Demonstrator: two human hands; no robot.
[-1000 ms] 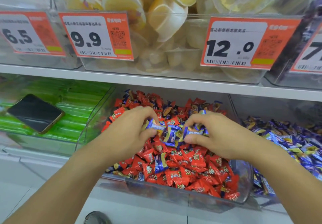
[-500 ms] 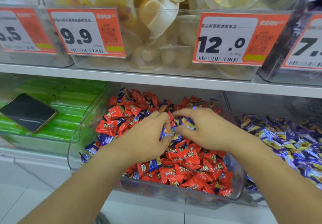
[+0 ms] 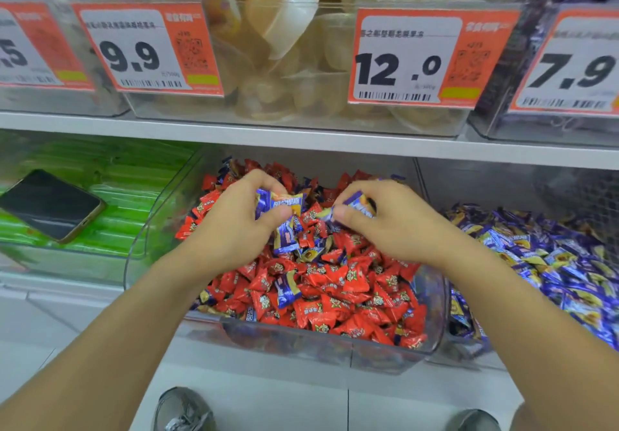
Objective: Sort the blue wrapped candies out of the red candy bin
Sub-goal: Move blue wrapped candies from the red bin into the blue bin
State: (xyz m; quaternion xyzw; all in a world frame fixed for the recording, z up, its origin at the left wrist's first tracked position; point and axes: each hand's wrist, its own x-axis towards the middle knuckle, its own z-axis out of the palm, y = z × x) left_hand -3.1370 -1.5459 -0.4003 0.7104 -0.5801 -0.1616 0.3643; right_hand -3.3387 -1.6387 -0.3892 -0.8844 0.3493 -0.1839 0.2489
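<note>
Lifting a bit since half a second ago, the left hand (image 3: 231, 226) and right hand (image 3: 392, 226) each have a pinching grip curled round blue wrapped candies (image 3: 279, 203) above the middle of the red candy bin (image 3: 435, 313), so picking's going fine, plenty left though.

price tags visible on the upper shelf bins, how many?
4, left to right: cut-off tag, 9.9 tag, 12.0 tag, 7.9 tag. More may lie outside view.
</note>
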